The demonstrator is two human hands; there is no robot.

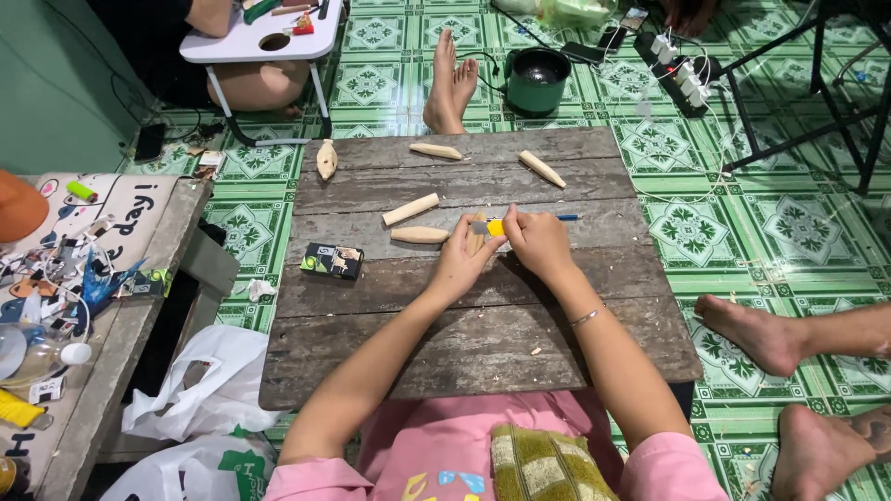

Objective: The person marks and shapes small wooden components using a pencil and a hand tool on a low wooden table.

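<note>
Mid-carve at centre of the wooden board (557, 343). Left hand (461, 260) wraps a wooden piece (475, 243); right hand (536, 239) pinches a yellow utility knife (492, 226) against it. Finished pieces (411, 209) lie left of the hands. Likely next: short controlled strokes, blade away from fingers.

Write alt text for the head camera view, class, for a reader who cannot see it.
A person's left hand and right hand hold a small wood piece and a yellow-handled knife over a weathered wooden board. Five more carved wood pieces and a small printed box lie on it, above green patterned floor tiles.
</note>
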